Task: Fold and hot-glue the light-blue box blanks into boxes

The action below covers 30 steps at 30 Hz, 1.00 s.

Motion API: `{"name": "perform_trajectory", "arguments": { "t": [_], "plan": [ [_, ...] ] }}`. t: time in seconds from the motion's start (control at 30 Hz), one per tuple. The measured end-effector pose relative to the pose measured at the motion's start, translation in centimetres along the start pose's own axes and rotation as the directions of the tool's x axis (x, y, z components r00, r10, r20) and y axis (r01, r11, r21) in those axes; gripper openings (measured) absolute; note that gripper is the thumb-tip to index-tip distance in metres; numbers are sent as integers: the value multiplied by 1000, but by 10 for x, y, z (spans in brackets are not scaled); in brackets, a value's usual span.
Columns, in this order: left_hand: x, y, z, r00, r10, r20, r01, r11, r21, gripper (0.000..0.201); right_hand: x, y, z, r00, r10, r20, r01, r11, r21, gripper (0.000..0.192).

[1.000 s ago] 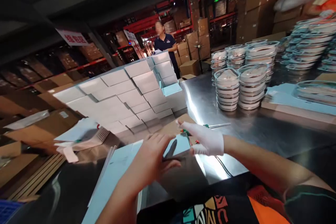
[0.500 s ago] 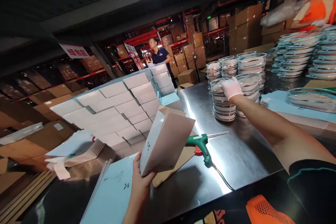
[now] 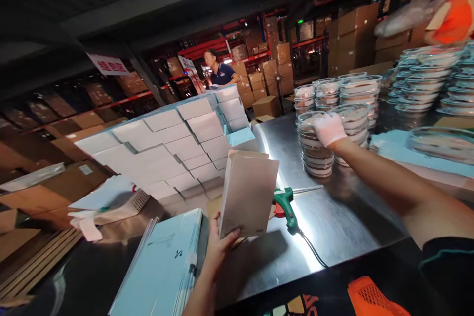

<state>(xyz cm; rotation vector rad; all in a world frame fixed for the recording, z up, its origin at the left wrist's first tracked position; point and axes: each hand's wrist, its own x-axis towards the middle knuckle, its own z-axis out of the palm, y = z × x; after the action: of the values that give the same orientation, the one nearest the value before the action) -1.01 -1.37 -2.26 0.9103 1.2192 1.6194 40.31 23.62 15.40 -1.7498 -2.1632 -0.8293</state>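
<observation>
My left hand (image 3: 218, 244) grips a white cardboard box (image 3: 250, 195) near its lower end, thumb across the near face. The box is tilted above the metal table. My right hand (image 3: 331, 129), in a white glove, reaches out to the top round clear plastic pack (image 3: 308, 118) of a stack. Its fingers are bent over the rim, and their tips are partly hidden. Between the hands a green hot glue gun (image 3: 287, 205) with a red trigger lies on the table, partly behind the box.
White boxes (image 3: 177, 143) form a wall at the back left. Flat light-blue cartons (image 3: 159, 261) lie at front left, near a white basket (image 3: 138, 200). More clear packs (image 3: 422, 79) are stacked on the metal table (image 3: 355, 212). A person (image 3: 224, 74) stands behind; another, in orange (image 3: 454, 19), is far right.
My left hand has turned the box more upright, its broad face now toward me. The gloved right hand stays at the same stack. The view has shifted slightly.
</observation>
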Motion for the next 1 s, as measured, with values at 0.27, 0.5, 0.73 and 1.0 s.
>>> {"name": "perform_trajectory", "arguments": {
  "t": [0.27, 0.5, 0.73, 1.0],
  "plan": [
    [56, 20, 119, 883, -193, 427, 365, 855, -369, 54, -19, -17, -8, 997, -70, -43, 75, 989, 124, 33],
    [107, 19, 276, 799, -216, 561, 489, 776, -398, 56, -35, -21, -8, 995, -19, -94, 41, 972, 231, 21],
    [100, 12, 318, 797, -155, 584, 491, 729, -476, 60, -54, -3, 1, 980, 113, -166, -58, 951, 305, 23],
    [98, 17, 311, 771, -87, 631, 467, 751, -467, 48, -68, 5, 9, 938, 251, -241, -138, 905, 403, 23]
  ]
}}
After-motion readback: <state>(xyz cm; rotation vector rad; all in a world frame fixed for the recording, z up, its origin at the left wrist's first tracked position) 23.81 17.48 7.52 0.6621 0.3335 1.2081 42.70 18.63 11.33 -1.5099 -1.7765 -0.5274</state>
